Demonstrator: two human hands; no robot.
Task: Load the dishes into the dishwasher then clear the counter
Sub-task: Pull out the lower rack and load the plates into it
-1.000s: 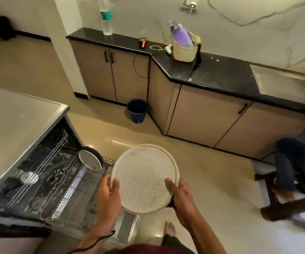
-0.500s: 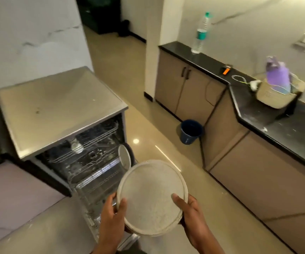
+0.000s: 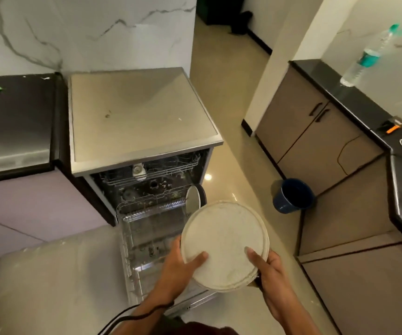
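Off-white and speckled, a round plate [image 3: 224, 245] is held flat over the open dishwasher [image 3: 144, 131] and its pulled-out lower rack [image 3: 151, 228]. Both hands grip its near rim: the left hand [image 3: 178, 267] with thumb curled onto the plate's face, the right hand [image 3: 270, 274] likewise, fingers underneath. Another plate [image 3: 192, 199] stands upright at the rack's far right. A blue bucket [image 3: 291, 195] sits on the floor beside the cabinets, and a water bottle [image 3: 366, 56] stands on the black tabletop [image 3: 335, 93].
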